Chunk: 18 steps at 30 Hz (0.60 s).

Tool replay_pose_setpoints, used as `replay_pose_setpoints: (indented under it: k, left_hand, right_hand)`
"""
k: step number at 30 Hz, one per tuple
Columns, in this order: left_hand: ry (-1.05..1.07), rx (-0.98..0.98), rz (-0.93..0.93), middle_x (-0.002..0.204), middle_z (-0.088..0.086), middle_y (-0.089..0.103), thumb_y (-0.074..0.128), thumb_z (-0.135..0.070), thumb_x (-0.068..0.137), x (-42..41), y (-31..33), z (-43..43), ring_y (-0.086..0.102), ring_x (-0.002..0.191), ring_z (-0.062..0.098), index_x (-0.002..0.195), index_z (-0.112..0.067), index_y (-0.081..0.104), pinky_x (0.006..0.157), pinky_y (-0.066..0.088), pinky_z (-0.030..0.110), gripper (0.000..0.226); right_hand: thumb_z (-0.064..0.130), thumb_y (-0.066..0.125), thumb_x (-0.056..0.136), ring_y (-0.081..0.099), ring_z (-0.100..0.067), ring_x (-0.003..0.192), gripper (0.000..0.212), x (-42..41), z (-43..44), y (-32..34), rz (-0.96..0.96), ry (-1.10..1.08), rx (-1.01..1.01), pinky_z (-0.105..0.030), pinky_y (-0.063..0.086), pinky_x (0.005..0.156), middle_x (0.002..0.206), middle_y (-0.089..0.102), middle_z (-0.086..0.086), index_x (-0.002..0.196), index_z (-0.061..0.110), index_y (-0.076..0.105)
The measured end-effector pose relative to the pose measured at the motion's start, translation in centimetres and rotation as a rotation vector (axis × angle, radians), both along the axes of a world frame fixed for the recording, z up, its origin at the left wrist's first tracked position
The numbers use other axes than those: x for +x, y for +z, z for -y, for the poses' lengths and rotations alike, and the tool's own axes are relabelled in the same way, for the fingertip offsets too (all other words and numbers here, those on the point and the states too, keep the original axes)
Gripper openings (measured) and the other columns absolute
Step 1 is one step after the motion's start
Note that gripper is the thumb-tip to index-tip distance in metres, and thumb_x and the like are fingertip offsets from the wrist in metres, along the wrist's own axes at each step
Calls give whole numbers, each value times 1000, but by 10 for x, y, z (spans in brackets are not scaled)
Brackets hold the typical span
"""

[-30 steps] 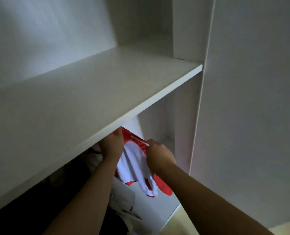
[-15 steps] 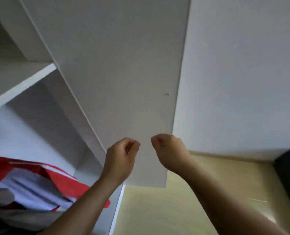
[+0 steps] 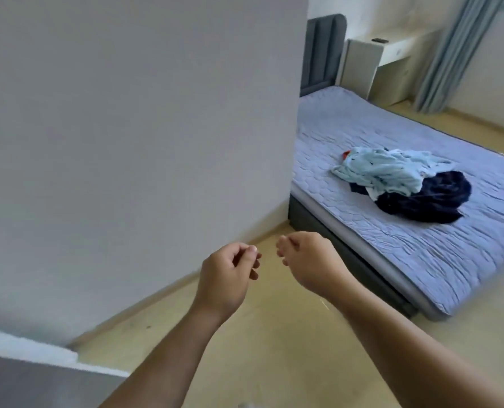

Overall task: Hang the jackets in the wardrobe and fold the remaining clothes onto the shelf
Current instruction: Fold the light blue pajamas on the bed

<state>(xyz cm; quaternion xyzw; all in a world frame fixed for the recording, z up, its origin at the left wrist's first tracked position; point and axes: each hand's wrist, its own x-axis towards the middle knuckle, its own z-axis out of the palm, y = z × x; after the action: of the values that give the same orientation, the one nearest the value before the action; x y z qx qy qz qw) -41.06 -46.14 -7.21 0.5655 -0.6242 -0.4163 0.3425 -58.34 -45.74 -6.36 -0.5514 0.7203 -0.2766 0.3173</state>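
Nearest to you, both of your forearms reach forward above the pale floor (image 3: 274, 357). Your left hand (image 3: 226, 275) is raised in front of you; its grip is loosely curled, the thumb lies near the index finger, and it holds nothing. Your right hand (image 3: 311, 266) is just beside it, apart by a small gap. Its grip is also loosely curled and holds nothing.

At the lower left corner there is a grey panel (image 3: 24, 384) with a white edge; what it belongs to I cannot tell. Behind your hands, on the left, a large white wall (image 3: 127, 119) fills most of the view.

Further, on the right, a bed (image 3: 421, 254) with a quilted lilac cover stands on the floor. On it lie the clothes in one heap: a light blue garment (image 3: 383, 172) rests partly on a dark navy garment (image 3: 430, 201), and a small red piece (image 3: 345, 154) shows at the far edge. The heap is well apart from your hands.

Beyond the bed you see a grey headboard (image 3: 323, 54), a pale bedside cabinet (image 3: 361, 66) and a blue-grey curtain (image 3: 451, 54).
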Motion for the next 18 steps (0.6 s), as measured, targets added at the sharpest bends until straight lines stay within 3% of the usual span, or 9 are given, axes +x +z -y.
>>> replay_pose_setpoints:
  k: [4,8,13,18]
  left_hand:
    - [-179,48,23,77,-5,72,56,-25,102,-99,-15,66,69,64,9,86,-19,72,66,57,24,24]
    - [-327,90,-3,74,-6,72,57,-25,102,-195,-48,143,68,61,10,81,-21,71,61,51,20,26]
    - [-514,190,28,72,-3,73,57,-29,101,-307,-65,242,69,63,17,79,-20,72,74,60,41,28]
    - [-663,173,98,71,-6,71,56,-29,102,-404,-65,326,67,59,10,82,-19,71,72,60,39,27]
  right_hand:
    - [43,44,103,68,-25,74,44,-96,34,-16,-9,-161,31,-40,57,66,78,72,-3,85,11,69]
    - [44,44,103,70,-26,78,44,-189,80,-35,-32,-300,62,-46,59,75,83,73,-5,89,11,69]
    - [36,44,104,67,-26,80,44,-294,142,-49,-104,-471,109,-45,56,80,87,73,-10,92,3,70]
    - [34,45,105,68,-29,81,44,-372,200,-65,-64,-590,143,-43,56,80,91,73,-15,93,-1,69]
